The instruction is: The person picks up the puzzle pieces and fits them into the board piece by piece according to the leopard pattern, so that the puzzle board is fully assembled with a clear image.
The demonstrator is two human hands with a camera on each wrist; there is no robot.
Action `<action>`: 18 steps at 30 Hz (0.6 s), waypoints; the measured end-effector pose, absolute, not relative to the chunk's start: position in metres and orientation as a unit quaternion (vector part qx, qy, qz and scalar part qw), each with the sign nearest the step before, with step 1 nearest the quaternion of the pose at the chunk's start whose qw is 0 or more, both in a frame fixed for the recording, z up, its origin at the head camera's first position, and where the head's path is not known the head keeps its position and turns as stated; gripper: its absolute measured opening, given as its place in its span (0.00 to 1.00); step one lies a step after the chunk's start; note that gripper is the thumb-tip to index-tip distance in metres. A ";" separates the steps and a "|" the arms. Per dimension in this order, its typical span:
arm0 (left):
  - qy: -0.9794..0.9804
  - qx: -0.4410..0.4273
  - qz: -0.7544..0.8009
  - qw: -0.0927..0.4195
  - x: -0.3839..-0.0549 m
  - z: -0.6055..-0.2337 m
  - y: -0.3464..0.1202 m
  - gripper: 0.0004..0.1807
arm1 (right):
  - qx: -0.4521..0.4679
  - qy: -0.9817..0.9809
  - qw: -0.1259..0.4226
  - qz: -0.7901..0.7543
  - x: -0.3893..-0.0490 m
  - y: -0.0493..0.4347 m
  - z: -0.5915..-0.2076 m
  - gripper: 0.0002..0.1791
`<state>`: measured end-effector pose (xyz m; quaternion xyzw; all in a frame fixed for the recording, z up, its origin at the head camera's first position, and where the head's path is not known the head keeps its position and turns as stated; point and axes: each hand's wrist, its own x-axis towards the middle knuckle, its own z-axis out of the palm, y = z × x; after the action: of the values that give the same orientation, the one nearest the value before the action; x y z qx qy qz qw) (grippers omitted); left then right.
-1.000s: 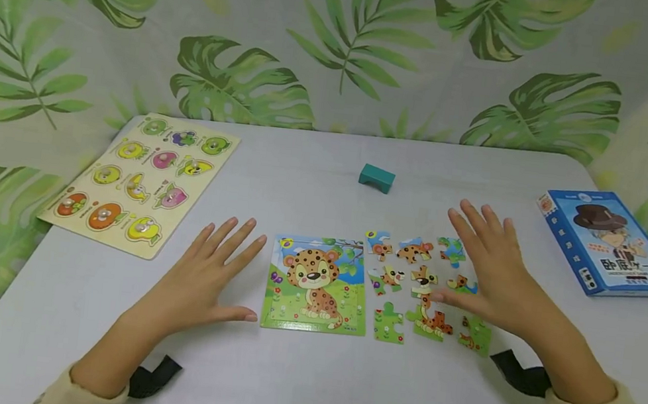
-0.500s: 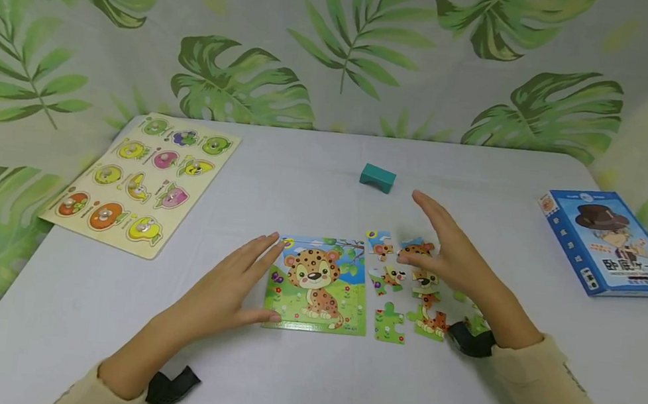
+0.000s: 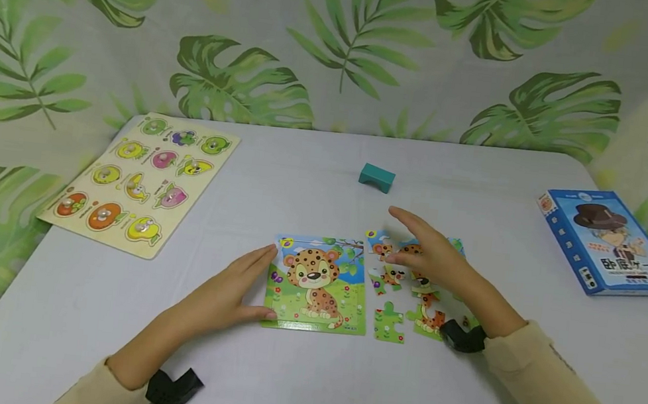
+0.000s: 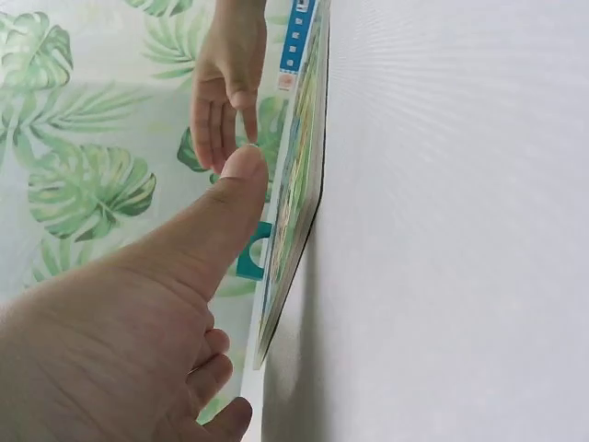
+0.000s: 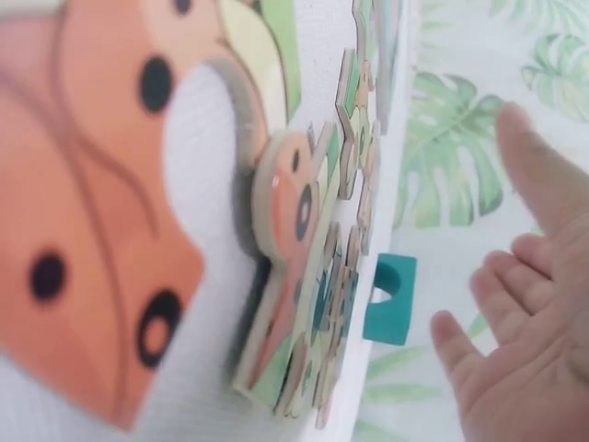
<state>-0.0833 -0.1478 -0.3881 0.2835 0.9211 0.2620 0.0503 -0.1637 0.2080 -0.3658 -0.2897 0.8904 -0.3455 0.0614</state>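
Observation:
A square leopard picture board lies on the white table. My left hand is at its left side, fingertips by the upper left corner and thumb by the lower left one. In the left wrist view the thumb stands out beside the board's edge, and the other fingers bend loosely. Loose jigsaw pieces with parts of the same leopard lie right of the board. Above them hovers my right hand, thumb and fingers apart with nothing between them; it hides some pieces. Thick piece edges show in the right wrist view.
A teal arch-shaped block stands behind the pieces. At the left lies a wooden fruit knob puzzle. A blue game box is at the right. Leaf-patterned cloth hangs behind the table.
Both hands have moved inward: the left rightward to the board's side, the right leftward and over the jigsaw pieces. The board, pieces, block and box have stayed in place.

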 end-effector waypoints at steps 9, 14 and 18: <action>0.919 0.293 0.258 0.053 -0.088 -0.401 -0.152 0.52 | -0.270 0.897 0.108 -0.332 -0.168 0.209 -0.376 0.41; 0.916 0.304 0.257 0.040 -0.089 -0.403 -0.152 0.51 | -0.266 0.897 0.124 -0.330 -0.170 0.209 -0.381 0.38; 0.915 0.309 0.255 0.038 -0.090 -0.403 -0.153 0.51 | -0.269 0.901 0.123 -0.317 -0.172 0.209 -0.385 0.35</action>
<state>-0.0895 -0.1526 -0.4031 0.3089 0.9154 0.2552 0.0384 -0.1719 0.2087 -0.3849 -0.2691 0.9012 -0.3168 0.1229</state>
